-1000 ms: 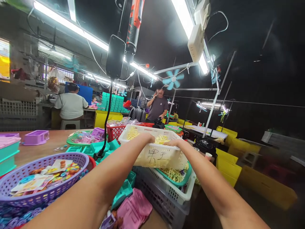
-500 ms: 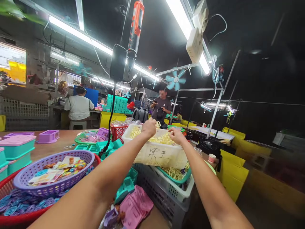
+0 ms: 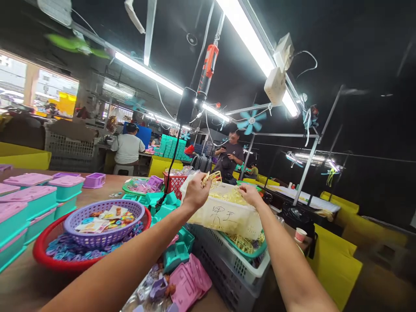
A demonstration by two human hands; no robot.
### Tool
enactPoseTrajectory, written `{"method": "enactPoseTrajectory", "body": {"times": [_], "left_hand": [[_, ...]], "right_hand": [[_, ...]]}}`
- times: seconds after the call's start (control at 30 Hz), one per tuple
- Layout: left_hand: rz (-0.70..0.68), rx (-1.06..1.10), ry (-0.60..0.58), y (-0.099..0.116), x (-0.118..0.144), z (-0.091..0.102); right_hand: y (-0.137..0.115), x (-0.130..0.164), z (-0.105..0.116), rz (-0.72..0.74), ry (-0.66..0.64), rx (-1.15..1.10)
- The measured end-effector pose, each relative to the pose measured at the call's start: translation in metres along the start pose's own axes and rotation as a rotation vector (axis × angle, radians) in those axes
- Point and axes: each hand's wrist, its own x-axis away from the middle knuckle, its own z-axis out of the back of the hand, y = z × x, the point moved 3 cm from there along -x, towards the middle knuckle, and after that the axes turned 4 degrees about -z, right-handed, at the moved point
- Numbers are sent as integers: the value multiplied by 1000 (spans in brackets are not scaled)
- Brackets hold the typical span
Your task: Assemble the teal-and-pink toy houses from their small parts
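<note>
My left hand [image 3: 196, 191] is closed on a pale yellow plastic piece [image 3: 215, 175] with thin, frame-like bars, above the left part of a whitish plastic bin [image 3: 224, 213] with handwriting on its front. Similar yellow pieces [image 3: 227, 196] lie inside the bin. At the bin's right side is my right hand [image 3: 250, 195], its fingers curled in near the rim and the pieces; what they grip, if anything, is hidden. Below the bin, a green basket [image 3: 255, 253] with more thin yellow pieces rests in a white crate [image 3: 260, 269].
On the left, a purple basket [image 3: 73, 223] of small parts sits in a red basin [image 3: 42, 253], beside stacked teal-and-pink boxes [image 3: 42, 199]. Pink plastic parts [image 3: 188, 281] lie below my left forearm. An electric screwdriver [image 3: 208, 69] hangs overhead. A person [image 3: 231, 154] stands beyond the bin.
My view has swung left. My left hand has drawn back toward the bin's near left side, and the yellow piece in it shows more. My right hand stays at the bin's right side.
</note>
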Motion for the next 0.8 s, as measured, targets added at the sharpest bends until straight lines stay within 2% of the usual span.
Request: {"method": "enactPoseTrajectory", "body": {"times": [0.13,0.27,0.37,0.43,0.5,0.57,0.63,0.73,0.8], "left_hand": [[12,37,2,2,42,30],[69,58,-16,7,85,62],[206,176,-52,9,129,81],[359,308,-87,9,171,88],[530,418,-127,10,220,93],[681,458,-169,9,270,98],[788,428,-191,5,312,108],[894,345,-170,-10,353,129],[925,319,-133,-23,365,144]], "right_hand": [[-27,-6,2,69,59,75],[-49,-2,22,83,286,26],[-66,25,41,59,500,-75],[-80,65,38,57,533,-151],[-97,125,18,85,463,-229],[-116,198,-14,211,421,-380],[-135,272,-51,347,422,-304],[-151,358,-114,539,266,-191],[-153,390,-151,597,181,-152]]}}
